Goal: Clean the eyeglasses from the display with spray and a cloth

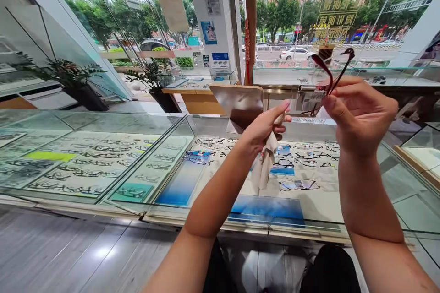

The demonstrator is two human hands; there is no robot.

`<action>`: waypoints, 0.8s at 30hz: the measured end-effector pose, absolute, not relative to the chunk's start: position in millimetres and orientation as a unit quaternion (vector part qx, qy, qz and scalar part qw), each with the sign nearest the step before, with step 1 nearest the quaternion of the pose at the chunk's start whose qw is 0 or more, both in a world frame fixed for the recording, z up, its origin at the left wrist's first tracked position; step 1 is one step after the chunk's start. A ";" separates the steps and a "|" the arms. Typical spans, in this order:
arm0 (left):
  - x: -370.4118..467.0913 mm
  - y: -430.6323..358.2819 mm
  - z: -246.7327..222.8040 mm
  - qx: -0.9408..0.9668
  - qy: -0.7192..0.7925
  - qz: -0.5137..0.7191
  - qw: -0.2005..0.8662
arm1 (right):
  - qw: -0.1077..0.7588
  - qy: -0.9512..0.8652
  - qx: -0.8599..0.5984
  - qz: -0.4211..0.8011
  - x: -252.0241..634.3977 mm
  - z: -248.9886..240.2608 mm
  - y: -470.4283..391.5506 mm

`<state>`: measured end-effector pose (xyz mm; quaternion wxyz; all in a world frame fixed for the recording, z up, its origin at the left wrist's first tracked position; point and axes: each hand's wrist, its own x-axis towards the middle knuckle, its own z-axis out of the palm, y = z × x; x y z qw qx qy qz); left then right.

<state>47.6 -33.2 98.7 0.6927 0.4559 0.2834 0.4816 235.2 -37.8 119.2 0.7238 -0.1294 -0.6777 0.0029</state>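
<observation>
My right hand (360, 105) is raised above the glass counter, its thumb and fingers pinching a pair of dark red eyeglasses (325, 71). The two temples point upward, and part of the front shows below the fingers. To the left of it, my left hand (266, 126) is closed on a pale beige cloth (265, 165), which hangs down over the counter. A gap separates the left hand from the eyeglasses. Rows of eyeglasses (311, 162) lie inside the display case beneath both hands.
The glass display case (268, 229) runs across in front of me. A tilted mirror (237, 100) stands at its back edge. More frames fill the case at left (103, 160). Potted plants (151, 78) stand by the windows, and another counter (343, 78) lies beyond.
</observation>
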 end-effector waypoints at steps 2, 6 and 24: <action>24.7 -32.1 90.9 0.468 0.327 0.546 0.613 | 0.705 -0.693 -0.146 -0.030 235.8 122.5 -45.9; -43.0 -30.4 77.5 0.489 0.412 0.617 0.458 | 0.597 -0.773 -0.210 -0.055 223.4 112.3 -61.5; -120.2 -35.8 29.4 0.745 0.592 0.292 0.091 | 0.093 -0.935 -0.295 -0.173 70.9 -71.1 -41.8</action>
